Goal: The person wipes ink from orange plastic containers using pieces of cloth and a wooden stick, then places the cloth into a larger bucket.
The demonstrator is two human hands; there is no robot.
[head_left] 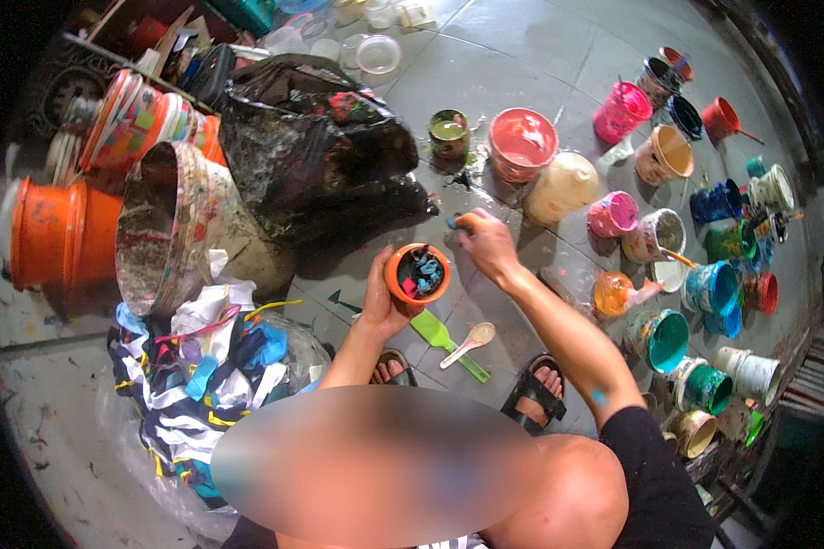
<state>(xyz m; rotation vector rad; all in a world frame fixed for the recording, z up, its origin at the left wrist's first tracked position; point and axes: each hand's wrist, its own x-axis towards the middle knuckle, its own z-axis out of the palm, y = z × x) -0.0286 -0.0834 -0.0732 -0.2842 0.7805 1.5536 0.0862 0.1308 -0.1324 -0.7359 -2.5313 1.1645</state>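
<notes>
My left hand (386, 297) is wrapped round a small orange cup (395, 291), tilted so its mouth faces me. Inside lie dark, light-blue and pink bits (424, 272), too jumbled to name. To the right of the cup, my right hand (487, 245) is held just above the floor with fingers pinched together. Something small and blue shows at its fingertips, but what it is I cannot make out. Below the cup, a lime-green spatula (435, 331) and a pale spoon (470, 345) lie on the tiles between my sandalled feet.
A black plastic bag (320, 156) and a paint-crusted bucket (169, 229) stand left, above a heap of cloth strips (206, 366). Ahead are a green-stained tin (449, 134) and a pink paint tub (523, 145). Several paint pots, including a teal one (657, 339), crowd the right.
</notes>
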